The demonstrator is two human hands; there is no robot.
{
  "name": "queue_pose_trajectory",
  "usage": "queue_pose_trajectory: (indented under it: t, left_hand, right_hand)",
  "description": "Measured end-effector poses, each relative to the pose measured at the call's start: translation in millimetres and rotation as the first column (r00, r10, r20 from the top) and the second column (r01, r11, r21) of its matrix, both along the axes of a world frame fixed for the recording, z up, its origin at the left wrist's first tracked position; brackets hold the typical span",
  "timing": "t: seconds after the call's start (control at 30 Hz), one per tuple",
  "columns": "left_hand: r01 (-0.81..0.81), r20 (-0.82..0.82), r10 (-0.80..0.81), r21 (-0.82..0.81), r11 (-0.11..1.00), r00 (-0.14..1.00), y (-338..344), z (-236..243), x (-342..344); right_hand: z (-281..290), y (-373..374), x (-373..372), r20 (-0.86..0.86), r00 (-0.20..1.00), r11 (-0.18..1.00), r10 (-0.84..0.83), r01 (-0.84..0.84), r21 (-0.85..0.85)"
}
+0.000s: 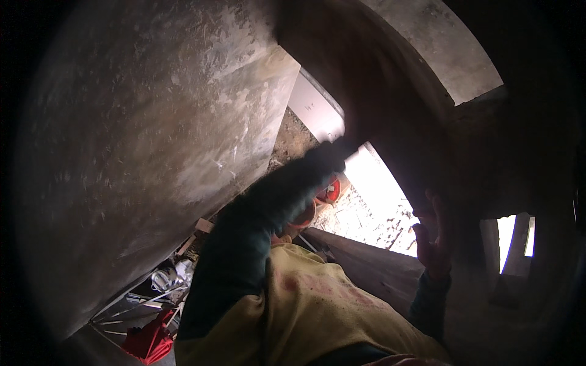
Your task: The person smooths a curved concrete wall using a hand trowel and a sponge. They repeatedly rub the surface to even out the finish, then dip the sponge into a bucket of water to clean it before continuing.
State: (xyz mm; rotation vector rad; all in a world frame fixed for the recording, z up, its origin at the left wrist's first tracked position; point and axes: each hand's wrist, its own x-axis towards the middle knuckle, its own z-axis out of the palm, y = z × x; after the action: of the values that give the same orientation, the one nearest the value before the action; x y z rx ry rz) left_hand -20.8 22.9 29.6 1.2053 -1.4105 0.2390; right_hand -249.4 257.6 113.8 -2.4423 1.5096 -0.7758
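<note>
My left arm, in a dark green sleeve, reaches up across the middle to a dark surface. The left hand (347, 146) is a silhouette at the sleeve's end, against that surface. Its fingers are lost in shadow, so I cannot make out whether it holds anything. My right hand (432, 238) is raised at the right, beside the shadowed wall (488, 165). Its fingers and thumb stand apart, with nothing visible between them. Past my left forearm, below me, are an orange bucket (305, 218) and a red round container (330, 191), both partly covered.
A bare grey plastered wall (152, 122) fills the left. A pale panel (314, 107) stands beyond it. Bright, rubble-strewn ground (366, 216) shows through an opening. At lower left lie a red cloth (149, 341), a whitish bundle (174, 277), thin rods and a brick (204, 226).
</note>
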Motion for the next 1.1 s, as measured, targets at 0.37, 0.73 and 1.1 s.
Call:
queue_pose_trajectory:
  t: [0.37,0.73,1.1]
  left_hand:
    - [0.225,-0.060,-0.224,0.016,0.974,0.973,51.2,-23.6,-52.0]
    - [0.401,-0.081,-0.395,0.067,0.914,0.915,102.7,-36.3,-94.4]
    - [0.483,-0.058,-0.480,0.106,0.869,0.875,129.2,-28.4,-113.5]
  right_hand:
    - [-0.2,18.7,-11.1,0.031,0.994,0.988,-0.109,0.105,0.110]
    - [-4.0,28.6,-24.1,0.016,1.000,0.995,0.025,-0.023,-0.093]
    - [-8.1,58.6,-53.2,0.071,0.997,0.994,-0.041,0.048,-0.100]
